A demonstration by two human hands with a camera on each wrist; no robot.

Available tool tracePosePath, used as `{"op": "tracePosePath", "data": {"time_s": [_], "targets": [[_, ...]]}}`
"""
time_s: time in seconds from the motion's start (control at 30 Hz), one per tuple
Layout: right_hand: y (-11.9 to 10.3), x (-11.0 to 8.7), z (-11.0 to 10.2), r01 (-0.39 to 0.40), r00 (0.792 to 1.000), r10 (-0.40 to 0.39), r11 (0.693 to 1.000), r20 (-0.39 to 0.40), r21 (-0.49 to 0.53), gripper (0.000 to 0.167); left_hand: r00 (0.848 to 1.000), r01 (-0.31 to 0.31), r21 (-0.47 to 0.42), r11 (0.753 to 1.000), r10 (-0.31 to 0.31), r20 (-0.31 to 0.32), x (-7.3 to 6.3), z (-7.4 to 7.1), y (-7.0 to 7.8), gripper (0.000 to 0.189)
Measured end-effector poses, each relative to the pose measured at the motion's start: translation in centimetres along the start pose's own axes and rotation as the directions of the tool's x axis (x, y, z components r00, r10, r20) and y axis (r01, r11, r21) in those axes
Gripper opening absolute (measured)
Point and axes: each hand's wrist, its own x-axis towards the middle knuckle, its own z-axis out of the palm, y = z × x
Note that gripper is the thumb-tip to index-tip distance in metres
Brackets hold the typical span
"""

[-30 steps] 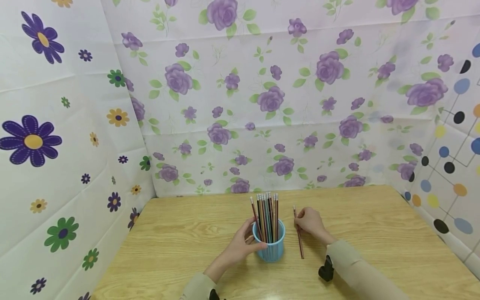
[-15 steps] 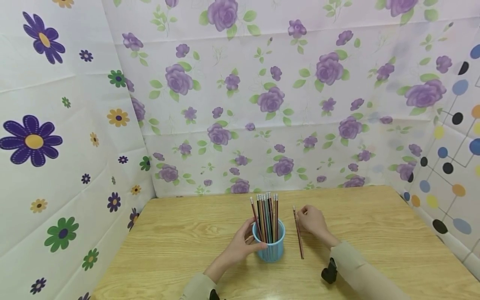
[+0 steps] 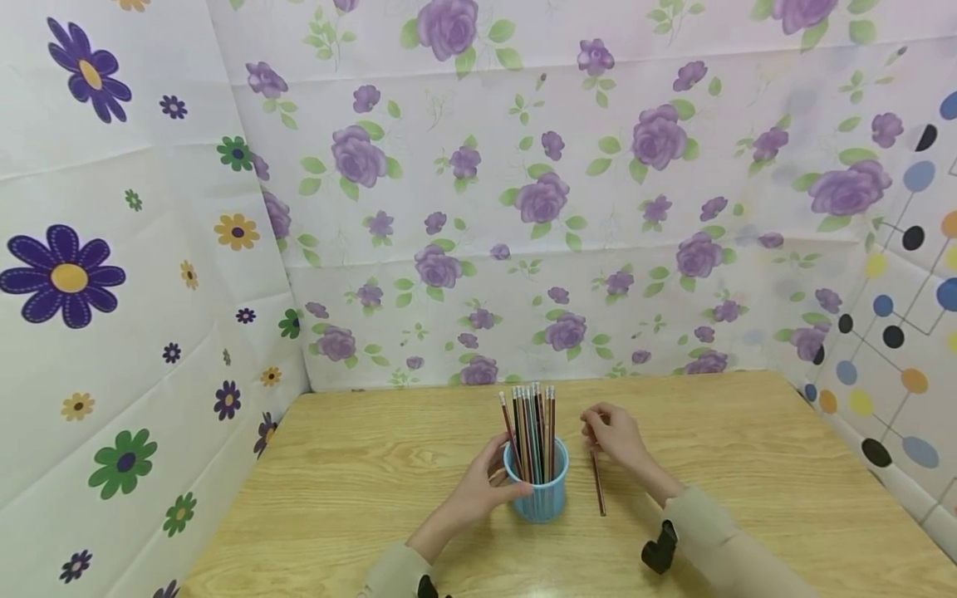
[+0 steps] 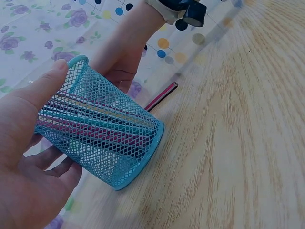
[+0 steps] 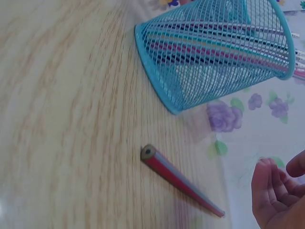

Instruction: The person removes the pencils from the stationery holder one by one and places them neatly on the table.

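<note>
A light blue mesh pencil cup (image 3: 548, 504) stands upright on the wooden table, holding several pencils (image 3: 533, 432) with their eraser ends up. My left hand (image 3: 478, 492) grips its left side, thumb at the near rim and fingers behind. To the right of the cup lies a single dark red striped pencil (image 3: 600, 490), its flat, unsharpened end towards me. Over its far end is my right hand (image 3: 617, 436), hiding that part in the head view. In the right wrist view, the right hand's fingers (image 5: 267, 186) are loosely bent, hold nothing and are apart from the pencil.
The wood-grain table (image 3: 359, 498) ends at a back wall of cloth with purple roses (image 3: 542, 199). Flowered cloth (image 3: 123, 465) hangs at the left, dotted cloth (image 3: 915, 379) at the right. A black device (image 3: 660, 548) is strapped at my right wrist.
My right hand has let go of the lone pencil, shifted right, then come back over its far end. The pencil and the left hand on the cup have stayed in place.
</note>
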Motion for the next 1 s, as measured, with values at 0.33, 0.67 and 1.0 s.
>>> {"op": "tracePosePath", "data": {"time_s": [0.33,0.67,1.0], "targets": [[-1.4,-1.2,0.5,0.06,0.993,-0.072,0.991,0.091,0.12,0.031,1.0,0.013,0.002,1.0,-0.013,-0.01,0.1,0.1,-0.2,0.079],[-2.4,-2.1,0.8,0.151,0.97,-0.172,0.98,0.169,0.132,0.031,1.0,-0.007,-0.014,1.0,0.007,-0.009,0.2,0.1,-0.3,0.078],[-2.2,-2.2,1.5,0.249,0.947,-0.262,0.964,0.186,0.092,0.023,1.0,-0.011,-0.004,1.0,0.011,-0.012,0.2,0.1,-0.3,0.078]]}}
